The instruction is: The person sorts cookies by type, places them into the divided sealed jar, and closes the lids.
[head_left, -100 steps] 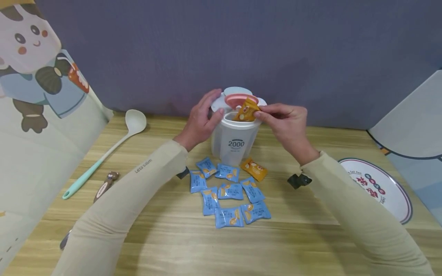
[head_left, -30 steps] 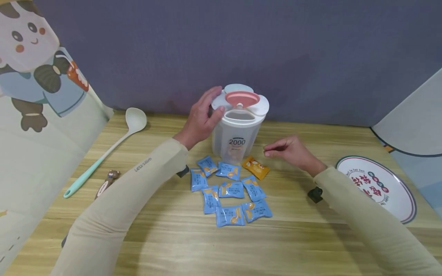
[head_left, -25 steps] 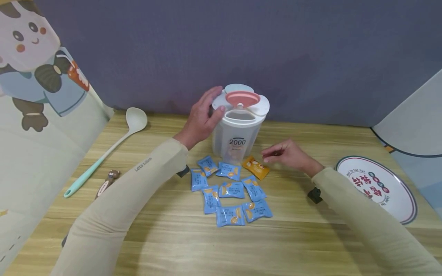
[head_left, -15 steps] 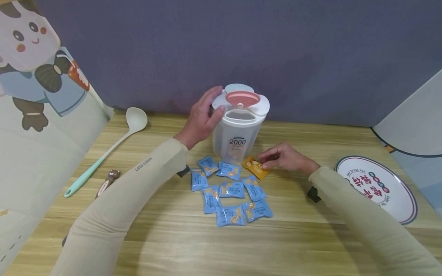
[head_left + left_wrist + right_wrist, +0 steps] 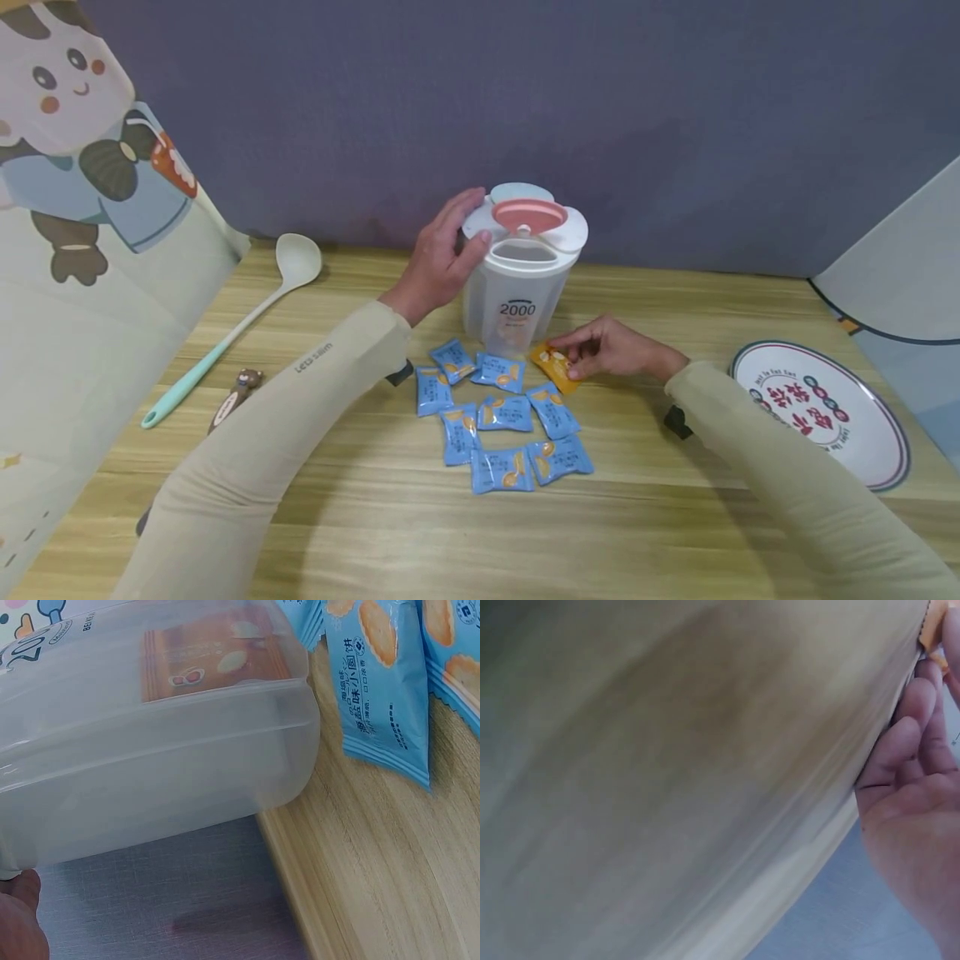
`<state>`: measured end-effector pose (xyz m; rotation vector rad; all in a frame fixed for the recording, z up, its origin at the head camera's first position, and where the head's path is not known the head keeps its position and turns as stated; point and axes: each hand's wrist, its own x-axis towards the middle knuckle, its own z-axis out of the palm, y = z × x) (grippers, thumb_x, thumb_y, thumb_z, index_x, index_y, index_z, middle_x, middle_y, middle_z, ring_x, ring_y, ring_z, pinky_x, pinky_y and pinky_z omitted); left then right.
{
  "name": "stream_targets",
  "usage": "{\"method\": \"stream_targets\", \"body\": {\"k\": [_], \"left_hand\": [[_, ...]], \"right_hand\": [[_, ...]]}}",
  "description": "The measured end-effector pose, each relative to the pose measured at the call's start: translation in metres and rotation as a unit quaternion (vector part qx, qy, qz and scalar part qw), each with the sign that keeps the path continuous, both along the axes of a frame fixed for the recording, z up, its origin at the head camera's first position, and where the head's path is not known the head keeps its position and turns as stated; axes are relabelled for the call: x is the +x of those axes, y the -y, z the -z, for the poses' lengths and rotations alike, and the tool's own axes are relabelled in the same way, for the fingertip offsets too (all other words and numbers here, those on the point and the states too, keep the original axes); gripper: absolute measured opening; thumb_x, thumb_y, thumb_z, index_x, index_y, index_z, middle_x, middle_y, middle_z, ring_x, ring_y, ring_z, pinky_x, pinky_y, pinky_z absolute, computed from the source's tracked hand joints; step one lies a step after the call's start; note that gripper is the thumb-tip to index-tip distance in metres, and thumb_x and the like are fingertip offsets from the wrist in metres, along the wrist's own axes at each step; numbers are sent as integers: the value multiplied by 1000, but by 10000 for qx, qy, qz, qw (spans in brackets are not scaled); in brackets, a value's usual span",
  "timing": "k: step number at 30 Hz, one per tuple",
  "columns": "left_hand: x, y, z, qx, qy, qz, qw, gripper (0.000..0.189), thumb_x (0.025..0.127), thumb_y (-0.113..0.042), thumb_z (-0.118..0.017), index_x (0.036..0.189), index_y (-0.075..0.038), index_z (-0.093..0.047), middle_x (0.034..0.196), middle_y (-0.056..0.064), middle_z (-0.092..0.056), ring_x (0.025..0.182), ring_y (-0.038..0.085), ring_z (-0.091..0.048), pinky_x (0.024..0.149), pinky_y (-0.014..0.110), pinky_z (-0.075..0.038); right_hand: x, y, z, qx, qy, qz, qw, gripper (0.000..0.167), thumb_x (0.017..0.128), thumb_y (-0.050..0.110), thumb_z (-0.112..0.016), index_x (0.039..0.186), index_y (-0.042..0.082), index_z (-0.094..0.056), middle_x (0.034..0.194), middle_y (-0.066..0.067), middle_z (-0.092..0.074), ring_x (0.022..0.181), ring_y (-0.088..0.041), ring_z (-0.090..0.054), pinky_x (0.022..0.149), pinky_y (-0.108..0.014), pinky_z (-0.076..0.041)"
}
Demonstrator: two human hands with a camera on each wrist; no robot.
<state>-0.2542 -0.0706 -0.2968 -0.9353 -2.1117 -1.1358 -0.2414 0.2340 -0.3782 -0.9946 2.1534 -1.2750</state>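
A translucent white storage container marked 2000 stands at the back, its small pink lid flap raised from the opening. My left hand holds its lid at the left side, thumb at the front. Through its wall in the left wrist view shows an orange snack packet. Another orange snack packet lies on the table beside the container's base, and my right hand pinches its right edge between thumb and fingers. In the right wrist view only a corner of this packet shows past the fingers.
Several blue snack packets lie in front of the container. To the left are a ladle and a brown bear-topped handle, partly under the left sleeve. A white oval plate lies at the right, and a grey-blue wall rises behind.
One orange packet, earlier in my right hand at the opening, is now inside the container. My right hand has come down to the other orange packet and taken hold of it. The left hand stays put.
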Motion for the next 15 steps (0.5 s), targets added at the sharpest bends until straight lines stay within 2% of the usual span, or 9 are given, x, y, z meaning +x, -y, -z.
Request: {"method": "stream_targets", "body": {"k": [9, 15], "left_hand": [[-1, 0, 1, 9, 51, 26, 10000, 54, 95, -26, -45, 138, 6, -40, 142, 20, -40, 131, 21, -37, 107, 28, -27], [0, 0, 1, 11, 71, 36, 10000, 54, 95, -26, -45, 138, 6, -40, 142, 20, -40, 131, 21, -37, 107, 27, -27]], "right_hand": [[2, 2, -3, 378, -3, 121, 9992, 52, 74, 2, -79, 122, -7, -59, 80, -14, -62, 62, -15, -50, 52, -21, -43], [2, 2, -2, 525, -130, 214, 9983, 49, 74, 4, -80, 119, -6, -62, 77, -10, -61, 62, -15, -50, 52, -21, -43]]}}
